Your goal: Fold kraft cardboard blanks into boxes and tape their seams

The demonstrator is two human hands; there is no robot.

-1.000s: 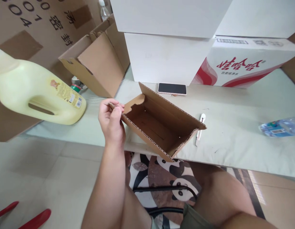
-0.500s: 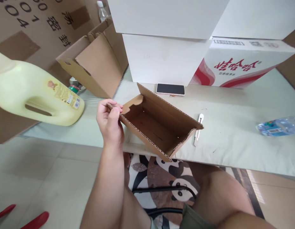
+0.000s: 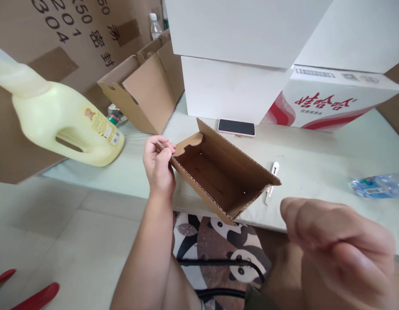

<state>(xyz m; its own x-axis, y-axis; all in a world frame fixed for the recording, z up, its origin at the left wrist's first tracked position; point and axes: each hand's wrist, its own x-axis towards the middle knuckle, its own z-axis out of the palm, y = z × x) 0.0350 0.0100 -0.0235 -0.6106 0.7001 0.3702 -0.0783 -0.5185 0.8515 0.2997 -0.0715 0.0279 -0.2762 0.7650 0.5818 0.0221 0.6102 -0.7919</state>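
My left hand (image 3: 160,165) grips the left end of a small open cardboard box (image 3: 215,176), thumb on its edge and fingers by the flap. The box is tilted, its open side facing me, and nothing shows inside. My right hand (image 3: 340,239) is raised at the lower right, fingers curled and slightly blurred, apart from the box; whatever it may hold is hidden. A white utility knife (image 3: 273,178) lies just right of the box, partly behind its corner. Behind the box a phone (image 3: 236,127) lies flat on the table.
White boxes (image 3: 233,88) stand at the back of the covered table (image 3: 319,172). At the left are a yellow jug (image 3: 70,125) and another open cardboard box (image 3: 149,90). A plastic bottle (image 3: 378,186) lies at the right.
My right hand has come into view at the lower right, curled. The view has shifted a little, and my left hand still holds the box in much the same pose.
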